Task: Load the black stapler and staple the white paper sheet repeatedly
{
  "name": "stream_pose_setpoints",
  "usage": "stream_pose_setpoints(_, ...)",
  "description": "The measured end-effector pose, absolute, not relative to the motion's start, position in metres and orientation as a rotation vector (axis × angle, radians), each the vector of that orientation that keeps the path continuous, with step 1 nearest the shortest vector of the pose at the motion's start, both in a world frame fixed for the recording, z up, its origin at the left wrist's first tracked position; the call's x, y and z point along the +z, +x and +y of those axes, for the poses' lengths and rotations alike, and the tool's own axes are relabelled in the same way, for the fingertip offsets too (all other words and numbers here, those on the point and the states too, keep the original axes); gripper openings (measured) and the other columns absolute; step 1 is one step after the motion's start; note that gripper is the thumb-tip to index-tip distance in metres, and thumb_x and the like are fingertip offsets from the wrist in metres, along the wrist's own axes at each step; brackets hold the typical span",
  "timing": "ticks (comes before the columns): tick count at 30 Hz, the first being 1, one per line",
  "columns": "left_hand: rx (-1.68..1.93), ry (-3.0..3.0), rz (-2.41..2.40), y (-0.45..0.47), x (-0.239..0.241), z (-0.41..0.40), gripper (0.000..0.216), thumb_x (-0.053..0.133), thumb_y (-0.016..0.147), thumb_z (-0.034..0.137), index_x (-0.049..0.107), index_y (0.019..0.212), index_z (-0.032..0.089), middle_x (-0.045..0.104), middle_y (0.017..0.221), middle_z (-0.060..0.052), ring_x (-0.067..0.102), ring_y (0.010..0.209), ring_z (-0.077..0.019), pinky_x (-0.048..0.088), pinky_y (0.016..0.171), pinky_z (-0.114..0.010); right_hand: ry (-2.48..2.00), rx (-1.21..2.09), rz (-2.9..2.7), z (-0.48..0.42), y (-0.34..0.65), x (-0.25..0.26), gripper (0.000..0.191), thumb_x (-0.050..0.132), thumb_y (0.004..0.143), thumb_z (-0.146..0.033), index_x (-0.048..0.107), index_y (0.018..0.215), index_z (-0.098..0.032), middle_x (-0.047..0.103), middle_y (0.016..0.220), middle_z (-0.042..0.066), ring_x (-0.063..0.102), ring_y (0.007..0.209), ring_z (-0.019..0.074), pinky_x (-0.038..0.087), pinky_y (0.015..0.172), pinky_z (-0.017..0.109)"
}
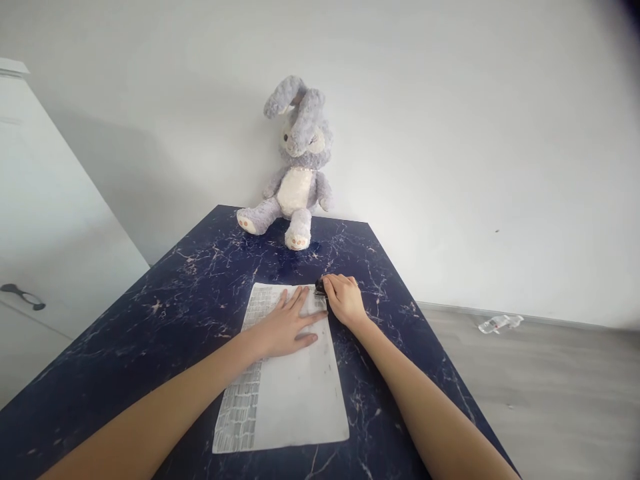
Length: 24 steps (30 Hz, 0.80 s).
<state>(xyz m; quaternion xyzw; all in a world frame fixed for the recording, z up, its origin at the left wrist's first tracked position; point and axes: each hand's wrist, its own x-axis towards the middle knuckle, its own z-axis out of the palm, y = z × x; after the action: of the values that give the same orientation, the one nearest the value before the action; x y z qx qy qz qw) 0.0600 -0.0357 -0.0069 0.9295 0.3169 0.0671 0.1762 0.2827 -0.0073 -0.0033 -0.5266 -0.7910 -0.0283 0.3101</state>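
A white sheet of paper with printed columns down its left side lies on a dark blue marble-patterned table. My left hand rests flat on the upper part of the sheet, fingers spread. My right hand is closed around a small dark object, perhaps a stapler, at the paper's top right corner. Most of that object is hidden by my fingers.
A grey and white plush rabbit sits at the table's far edge against the white wall. A white cabinet with a dark handle stands at left. A clear plastic bottle lies on the grey floor at right.
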Motion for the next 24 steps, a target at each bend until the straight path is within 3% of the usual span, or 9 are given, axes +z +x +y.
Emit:
stream_pose_setpoints(12, 0.199, 2.632, 0.941, 0.0635, -0.0068, -0.0344, 0.059, 0.048, 0.106, 0.057, 0.038, 0.162, 0.043, -0.011, 0.177, 0.0, -0.009, 0.161, -0.0443, 0.004, 0.126, -0.071, -1.471, -0.115, -2.109, -0.0085, 0.2806, -0.0016, 0.039, 0.034, 0.113, -0.031, 0.068, 0.095, -0.022, 0.075, 0.091, 0.003, 0.062, 0.085, 0.0189, 0.032, 0.083, 0.034)
stream_pose_setpoints(24, 0.241, 2.669, 0.922, 0.0622, -0.0158, -0.0317, 0.059, 0.043, 0.106, 0.061, 0.04, 0.162, 0.041, 0.001, 0.178, -0.004, -0.005, 0.162, -0.0417, 0.004, 0.126, -0.07, -1.533, -0.264, -2.195, -0.0162, 0.2732, 0.0049, 0.038, 0.035, 0.113, -0.031, 0.067, 0.095, -0.02, 0.074, 0.095, 0.005, 0.058, 0.09, 0.0207, 0.027, 0.086, 0.038)
